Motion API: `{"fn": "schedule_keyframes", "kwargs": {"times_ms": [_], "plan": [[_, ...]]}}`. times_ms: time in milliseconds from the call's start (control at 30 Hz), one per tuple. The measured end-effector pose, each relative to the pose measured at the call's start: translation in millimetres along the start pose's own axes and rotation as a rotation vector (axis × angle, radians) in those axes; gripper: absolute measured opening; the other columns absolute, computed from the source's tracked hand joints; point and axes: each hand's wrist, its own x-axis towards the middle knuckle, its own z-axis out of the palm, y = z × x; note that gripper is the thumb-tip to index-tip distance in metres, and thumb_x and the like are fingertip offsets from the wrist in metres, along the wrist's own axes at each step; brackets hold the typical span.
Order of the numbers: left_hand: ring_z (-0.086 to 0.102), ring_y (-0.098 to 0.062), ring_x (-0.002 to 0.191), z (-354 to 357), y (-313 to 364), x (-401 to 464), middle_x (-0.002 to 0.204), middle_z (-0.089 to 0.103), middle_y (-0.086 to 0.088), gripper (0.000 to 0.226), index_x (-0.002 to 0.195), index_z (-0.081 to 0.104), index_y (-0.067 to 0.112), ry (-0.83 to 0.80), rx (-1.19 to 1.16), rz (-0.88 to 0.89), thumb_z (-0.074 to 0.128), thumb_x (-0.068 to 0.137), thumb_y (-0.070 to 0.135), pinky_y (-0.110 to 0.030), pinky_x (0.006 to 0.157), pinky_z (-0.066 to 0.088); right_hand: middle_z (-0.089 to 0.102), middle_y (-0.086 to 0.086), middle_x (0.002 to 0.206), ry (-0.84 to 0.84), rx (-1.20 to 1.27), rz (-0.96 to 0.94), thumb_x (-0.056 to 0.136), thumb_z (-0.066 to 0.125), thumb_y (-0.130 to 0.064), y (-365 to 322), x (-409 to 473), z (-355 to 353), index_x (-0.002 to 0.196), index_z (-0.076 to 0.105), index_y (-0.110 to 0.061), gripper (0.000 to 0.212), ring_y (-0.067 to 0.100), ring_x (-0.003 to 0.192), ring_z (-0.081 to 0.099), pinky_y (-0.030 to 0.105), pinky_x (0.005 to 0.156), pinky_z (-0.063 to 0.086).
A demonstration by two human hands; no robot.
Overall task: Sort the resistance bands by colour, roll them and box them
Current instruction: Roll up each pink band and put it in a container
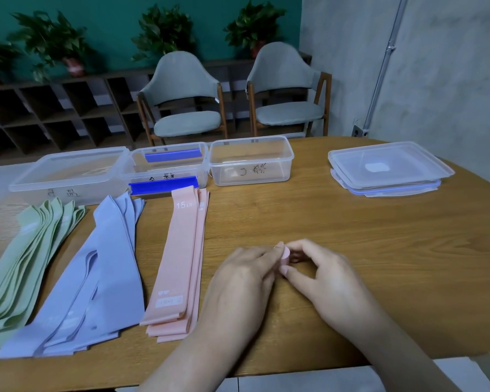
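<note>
Roll: a pink roll [285,255], wound tight, stands on the counter [351,236] between both hands near the front edge; only its round end face shows, turned toward the right hand, so its axis runs roughly left to right.
Left hand [238,281]: palm down, fingers curled against the roll's left side; its grip is closed on the roll.
Right hand [320,273]: thumb and fingertips [284,269] pinch the roll's right end; the grip is likewise closed on the roll.
Pink bands [178,264]: a flat stack just left of the left hand, long axis running from front edge to back, top band marked "15 LB" at the far end and "LIGHT" at the near end.
Blue bands [108,278]: a loose fan left of the pink stack, long axis leaning from front-left to back-right.
Green bands [26,264]: a fan at the far left, same lean, running off the picture's left edge.
Boxes: three clear boxes in a row along the back; left box [68,172], middle box [167,165] with blue clips, right box [251,161], the last two touching.
Lids [388,168]: stacked at back right, well apart from the boxes.
Open room: bare counter lies right of the hands and between the hands and the boxes; the front edge curves close under the wrists.
</note>
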Motion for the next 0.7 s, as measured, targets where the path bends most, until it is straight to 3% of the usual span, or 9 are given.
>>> {"fn": "schedule_keyframes", "kwargs": {"times_ms": [100, 200, 267, 367, 433, 567, 700], "plan": [[0.064, -0.002, 0.107, -13.2, 3.7, 5.4, 0.114, 0.074, 0.016, 0.031, 0.127, 0.07, 0.036, -0.043, -0.199, -0.197, 0.067, 0.096, 0.031, -0.022, 0.095, 0.047, 0.072, -0.024, 0.097, -0.024, 0.076, 0.036, 0.091, 0.071, -0.017, -4.8, 1.1, 0.5, 0.101, 0.07, -0.033, 0.019, -0.004, 0.103, 0.065, 0.017, 0.091, 0.046], [0.064, 0.007, 0.096, -33.0, 3.1, 15.2, 0.099, 0.073, 0.023, 0.037, 0.124, 0.066, 0.044, -0.108, -0.371, -0.336, 0.073, 0.093, 0.026, -0.014, 0.088, 0.047, 0.077, -0.007, 0.096, -0.029, 0.398, 0.127, 0.091, 0.069, -0.003, -14.5, 5.6, 0.3, 0.103, 0.073, -0.022, 0.023, 0.006, 0.094, 0.071, 0.016, 0.084, 0.05], [0.066, 0.004, 0.089, -44.8, -2.0, 24.3, 0.091, 0.073, 0.019, 0.031, 0.115, 0.067, 0.042, -0.134, -0.492, -0.385, 0.073, 0.092, 0.022, -0.015, 0.083, 0.049, 0.078, 0.0, 0.094, -0.024, 0.522, 0.171, 0.091, 0.067, 0.001, -22.2, 10.8, 1.3, 0.102, 0.074, -0.014, 0.02, 0.008, 0.088, 0.072, 0.013, 0.077, 0.05], [0.067, -0.002, 0.084, -59.7, -11.7, 38.2, 0.087, 0.074, 0.011, 0.024, 0.107, 0.067, 0.039, -0.168, -0.549, -0.382, 0.074, 0.091, 0.022, -0.015, 0.077, 0.048, 0.078, 0.006, 0.097, -0.027, 0.584, 0.201, 0.092, 0.067, -0.001, -32.9, 22.5, 5.6, 0.103, 0.075, -0.01, 0.017, 0.014, 0.09, 0.072, 0.021, 0.083, 0.054], [0.067, -0.005, 0.083, -69.0, -19.0, 46.4, 0.087, 0.074, 0.008, 0.02, 0.106, 0.068, 0.036, -0.165, -0.559, -0.364, 0.075, 0.09, 0.025, -0.013, 0.074, 0.047, 0.078, 0.008, 0.096, -0.027, 0.592, 0.212, 0.092, 0.066, -0.002, -41.2, 33.1, 9.2, 0.102, 0.075, -0.011, 0.016, 0.017, 0.09, 0.071, 0.032, 0.089, 0.053], [0.067, -0.004, 0.086, -83.1, -43.5, 63.1, 0.088, 0.074, 0.011, 0.006, 0.096, 0.072, 0.033, -0.035, -0.565, -0.387, 0.066, 0.096, 0.035, -0.014, 0.076, 0.049, 0.076, 0.009, 0.094, 0.052, 0.479, 0.186, 0.091, 0.067, -0.003, -55.9, 68.0, 10.0, 0.098, 0.075, -0.013, 0.014, 0.015, 0.083, 0.066, 0.034, 0.086, 0.052], [0.064, -0.008, 0.091, -83.9, -77.1, 85.5, 0.091, 0.07, 0.012, 0.015, 0.102, 0.072, 0.029, 0.016, -0.446, -0.475, 0.057, 0.102, 0.033, -0.02, 0.075, 0.046, 0.072, 0.001, 0.076, 0.131, 0.214, 0.106, 0.09, 0.071, -0.014, -64.8, 123.2, 8.2, 0.092, 0.073, -0.02, 0.006, 0.004, 0.068, 0.06, 0.017, 0.067, 0.046]]}}
